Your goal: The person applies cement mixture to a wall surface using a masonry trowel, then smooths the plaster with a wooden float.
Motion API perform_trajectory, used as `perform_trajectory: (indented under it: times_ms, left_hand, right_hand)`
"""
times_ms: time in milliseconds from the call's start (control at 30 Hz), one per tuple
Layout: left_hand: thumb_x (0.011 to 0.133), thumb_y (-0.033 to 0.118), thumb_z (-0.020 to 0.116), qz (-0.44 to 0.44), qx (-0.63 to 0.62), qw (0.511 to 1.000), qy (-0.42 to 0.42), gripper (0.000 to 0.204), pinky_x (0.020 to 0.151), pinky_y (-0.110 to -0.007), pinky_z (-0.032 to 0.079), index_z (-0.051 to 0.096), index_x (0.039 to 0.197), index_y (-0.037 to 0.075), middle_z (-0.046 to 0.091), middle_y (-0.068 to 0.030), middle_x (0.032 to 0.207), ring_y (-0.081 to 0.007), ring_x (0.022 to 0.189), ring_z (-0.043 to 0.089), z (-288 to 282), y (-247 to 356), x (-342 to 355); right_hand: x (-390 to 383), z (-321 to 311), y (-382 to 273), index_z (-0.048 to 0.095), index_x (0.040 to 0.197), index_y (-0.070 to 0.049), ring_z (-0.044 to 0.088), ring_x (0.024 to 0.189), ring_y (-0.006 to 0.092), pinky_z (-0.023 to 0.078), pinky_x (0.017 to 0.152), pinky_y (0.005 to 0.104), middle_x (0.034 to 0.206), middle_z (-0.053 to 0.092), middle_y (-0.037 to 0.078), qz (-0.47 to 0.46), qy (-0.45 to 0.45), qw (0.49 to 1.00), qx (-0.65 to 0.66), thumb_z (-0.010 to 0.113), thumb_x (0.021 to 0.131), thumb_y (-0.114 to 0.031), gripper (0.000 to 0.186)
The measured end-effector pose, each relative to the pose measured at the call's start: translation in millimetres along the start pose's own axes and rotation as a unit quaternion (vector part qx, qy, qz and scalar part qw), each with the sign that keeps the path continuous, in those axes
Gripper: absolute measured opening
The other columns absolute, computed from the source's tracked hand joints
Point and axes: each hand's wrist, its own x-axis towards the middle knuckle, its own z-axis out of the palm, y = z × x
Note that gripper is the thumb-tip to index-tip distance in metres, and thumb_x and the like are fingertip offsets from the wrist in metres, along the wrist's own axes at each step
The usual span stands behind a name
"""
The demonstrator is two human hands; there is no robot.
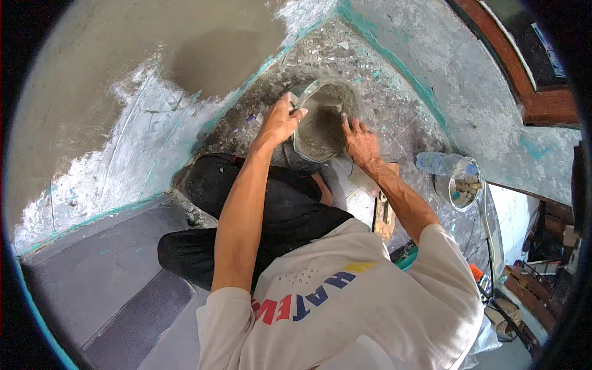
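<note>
A bucket (322,139) with grey wet mortar inside stands on the dusty floor in the corner, in front of my folded legs. My left hand (282,120) is closed at the bucket's left rim on a small pale, flat item that I cannot make out clearly. My right hand (361,140) is at the bucket's right side, fingers apart, their tips touching the rim or inner wall.
A plastic bottle (435,163) lies beside a small container of debris (464,191). A trowel-like tool (383,216) is by my right forearm. Partly plastered wall (105,74) rises left, wood-framed window (533,92) right, grey step (105,259) lower left, clutter (530,290) lower right.
</note>
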Motion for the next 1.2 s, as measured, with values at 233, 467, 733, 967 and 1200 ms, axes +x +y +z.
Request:
perform_trajectory:
  times_ms: [233,467,733,967,1200]
  left_hand:
    - [0.099,0.026,0.076,0.034,0.023,0.999,-0.03,0.044,0.096,-0.049,0.055,0.062,0.134,0.003,0.075,-0.024,0.12,-0.0376,0.114,0.073,13.4,11.6,-1.3]
    - [0.1,0.027,0.074,0.008,0.052,0.994,0.096,0.041,0.097,-0.048,0.055,0.065,0.139,0.014,0.074,-0.0233,0.127,-0.0394,0.115,0.072,-19.5,-29.4,11.3]
    - [0.101,0.036,0.073,-0.004,0.071,0.994,0.081,0.05,0.108,-0.049,0.05,0.065,0.144,0.013,0.07,-0.0224,0.136,-0.0374,0.126,0.066,-26.4,-38.6,10.6]
    - [0.1,0.033,0.073,0.01,0.116,0.988,0.104,0.046,0.101,-0.05,0.053,0.066,0.14,0.013,0.073,-0.0224,0.129,-0.0425,0.12,0.069,-24.5,-24.6,9.5]
    - [0.1,0.033,0.074,0.013,0.093,0.991,0.095,0.046,0.103,-0.049,0.053,0.066,0.14,0.012,0.072,-0.0229,0.13,-0.0406,0.12,0.069,-21.0,-24.0,9.2]
  right_hand:
    - [-26.2,-3.0,-51.8,0.05,0.149,0.0,0.074,0.109,0.0424,0.062,0.088,0.0524,0.144,0.059,0.03,0.057,-0.323,0.932,0.156,0.062,0.097,-0.017,0.056]
    - [-20.0,-26.5,-13.7,0.059,0.135,-0.008,0.072,0.097,0.0485,0.061,0.081,0.056,0.126,0.066,0.026,0.08,0.003,0.967,0.242,0.072,0.095,-0.025,0.045]
    - [-6.4,4.7,-53.9,0.05,0.153,-0.014,0.074,0.098,0.04,0.062,0.077,0.0533,0.127,0.061,0.018,-0.025,-0.025,0.988,0.152,0.064,0.097,-0.018,0.057]
    - [1.0,-0.9,-41.6,0.05,0.154,-0.009,0.072,0.106,0.0356,0.064,0.076,0.0495,0.125,0.061,0.013,-0.072,0.093,0.983,0.143,0.06,0.095,-0.011,0.06]
    - [-31.3,0.7,-35.4,0.061,0.146,-0.011,0.072,0.109,0.0304,0.064,0.076,0.0422,0.123,0.061,0.009,-0.12,-0.002,0.991,0.066,0.062,0.094,-0.015,0.051]
